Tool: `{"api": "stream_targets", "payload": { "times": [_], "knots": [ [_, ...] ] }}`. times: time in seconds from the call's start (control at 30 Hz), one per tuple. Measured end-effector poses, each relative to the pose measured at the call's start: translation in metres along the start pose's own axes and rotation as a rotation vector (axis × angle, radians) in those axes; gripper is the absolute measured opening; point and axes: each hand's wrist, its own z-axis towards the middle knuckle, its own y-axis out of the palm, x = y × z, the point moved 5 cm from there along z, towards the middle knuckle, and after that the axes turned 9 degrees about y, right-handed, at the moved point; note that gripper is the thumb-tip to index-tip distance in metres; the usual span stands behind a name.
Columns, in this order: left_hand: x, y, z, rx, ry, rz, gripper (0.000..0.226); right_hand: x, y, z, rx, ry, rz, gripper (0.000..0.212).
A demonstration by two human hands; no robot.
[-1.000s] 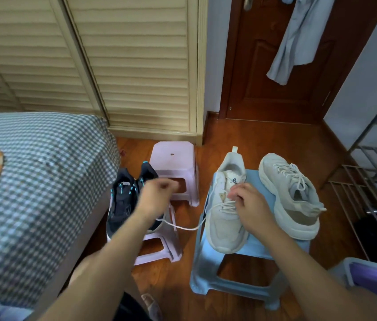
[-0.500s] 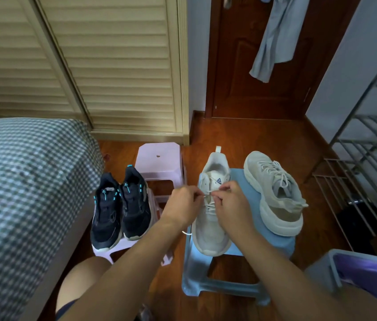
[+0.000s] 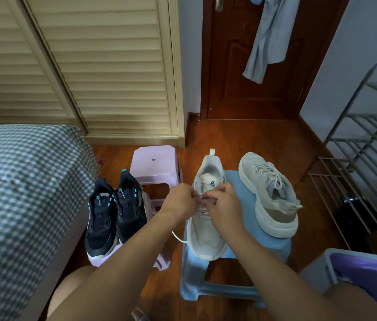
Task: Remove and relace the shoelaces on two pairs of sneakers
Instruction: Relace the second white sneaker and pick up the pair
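Two off-white sneakers stand on a light blue stool (image 3: 282, 247). The left off-white sneaker (image 3: 207, 239) lies toe toward me. My left hand (image 3: 179, 201) and my right hand (image 3: 223, 206) meet over its eyelets, each pinching the white shoelace (image 3: 179, 238), whose loose end hangs off the sneaker's left side. The right off-white sneaker (image 3: 273, 195) is fully laced and points the other way. A pair of black sneakers (image 3: 115, 209) with teal accents sits on a pink stool (image 3: 163, 260) to the left.
A second pink stool (image 3: 154, 166) stands behind the black pair. A bed with a checked cover (image 3: 21, 193) fills the left. A metal rack (image 3: 365, 158) is at the right, a purple-lined bin (image 3: 363, 276) at lower right, a wooden door (image 3: 252, 66) ahead.
My left hand has come back from the left, where it held the lace pulled out sideways, and now meets my right hand over the sneaker's eyelets.
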Motion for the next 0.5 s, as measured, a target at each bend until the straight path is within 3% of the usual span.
{"api": "stream_targets", "payload": {
  "times": [0.13, 0.23, 0.33, 0.43, 0.5],
  "knots": [
    [-0.019, 0.002, -0.014, 0.066, -0.004, -0.479, 0.01, -0.001, 0.0, -0.002, -0.025, -0.009, -0.01, 0.019],
    [-0.021, 0.006, -0.018, 0.127, 0.016, -0.658, 0.008, -0.002, 0.001, 0.0, -0.027, -0.019, -0.009, 0.017],
    [-0.015, 0.011, -0.019, 0.149, 0.133, -0.57, 0.006, -0.001, 0.0, 0.001, -0.002, -0.03, -0.046, 0.013],
    [-0.004, 0.015, -0.021, 0.069, 0.414, -0.211, 0.027, 0.001, -0.003, 0.001, -0.023, -0.024, -0.02, 0.01],
    [-0.002, 0.014, -0.02, 0.033, 0.462, -0.101, 0.026, 0.004, -0.014, -0.001, -0.047, 0.036, 0.065, 0.008]
  ]
}}
